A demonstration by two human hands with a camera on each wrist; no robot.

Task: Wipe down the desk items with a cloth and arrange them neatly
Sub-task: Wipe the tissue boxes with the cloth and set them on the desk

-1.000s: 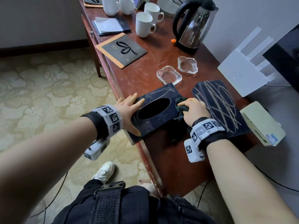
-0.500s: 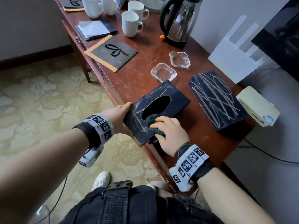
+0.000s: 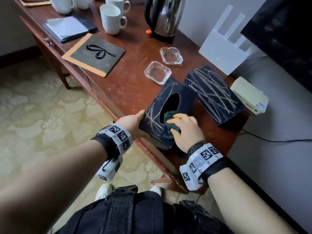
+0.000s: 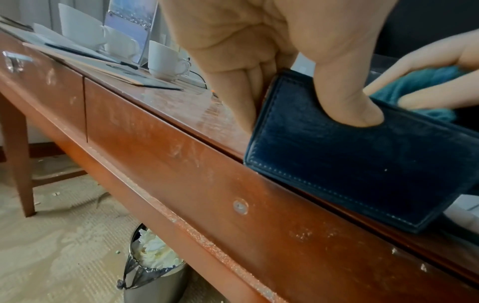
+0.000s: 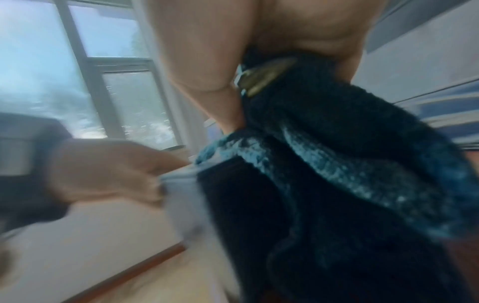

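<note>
Wiping is at an early stage. The left hand [image 3: 133, 123] grips the tissue box cover [image 3: 166, 114], lower centre of the head view, while the right hand [image 3: 187, 130] clutches the cloth [image 3: 170, 121] against its chalk-marked top. The second cover [image 3: 214, 93], centre right, remains scribbled; arranging is not yet started.

Desk [image 3: 135, 78]: reddish-brown wood, top scuffed w/ pale dust streaks; front has drawers. Directly on it:
- 2 dark tissue box covers, chalk-scribbled: near one [image 3: 157, 122] overhangs front edge, tilted; 2nd [image 3: 214, 95] just beside, far side.
- 2 clear glass ashtrays [image 3: 157, 72], close together.
- Steel kettle [image 3: 166, 17] on black base.
- White mugs [image 3: 112, 19], several, far end.
- Dark mat [image 3: 96, 54], tan edge, black loop mark.
- Folder w/ white paper [image 3: 67, 28].
</note>
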